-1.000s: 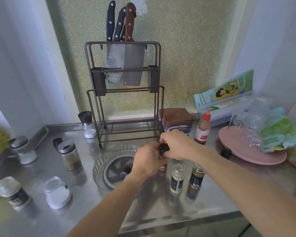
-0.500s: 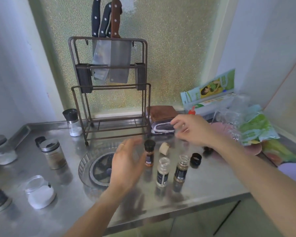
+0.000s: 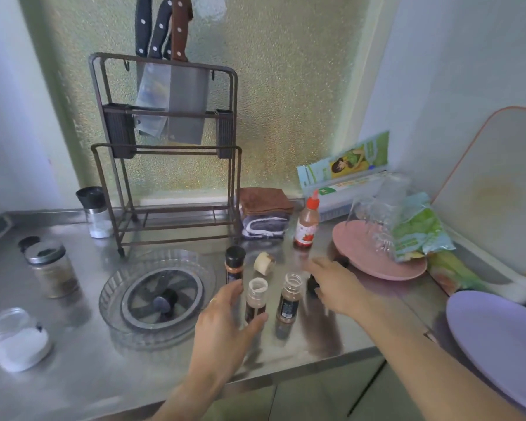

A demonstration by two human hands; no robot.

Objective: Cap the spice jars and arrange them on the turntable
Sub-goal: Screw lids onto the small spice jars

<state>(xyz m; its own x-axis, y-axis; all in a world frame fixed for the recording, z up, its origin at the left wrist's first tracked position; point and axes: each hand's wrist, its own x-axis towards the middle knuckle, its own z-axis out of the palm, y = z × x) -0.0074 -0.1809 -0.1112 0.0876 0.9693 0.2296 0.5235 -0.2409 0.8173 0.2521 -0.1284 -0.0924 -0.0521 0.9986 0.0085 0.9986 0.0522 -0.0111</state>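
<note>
We see through one head-worn wide-angle camera, looking forward and down over the shiny steel desk (image 3: 73, 375) toward the pebbled glass back wall (image 3: 286, 101) (close range, edges bowed).

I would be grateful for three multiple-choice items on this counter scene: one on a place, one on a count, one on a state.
1. Where is the turntable relative to the three small spice jars?
A. Left of them
B. Right of them
C. Behind them, by the wall

2. How many of those three small jars wear a cap?
A. None
B. One
C. All three

3. What is on the turntable?
A. Two jars
B. One jar
C. No jars

Answers:
1. A: the clear turntable lies left of the capped jar, the middle jar and the right jar.
2. B: only the rear left jar has a black cap; the other two show open mouths.
3. C: every jar stands on the steel counter.
</note>
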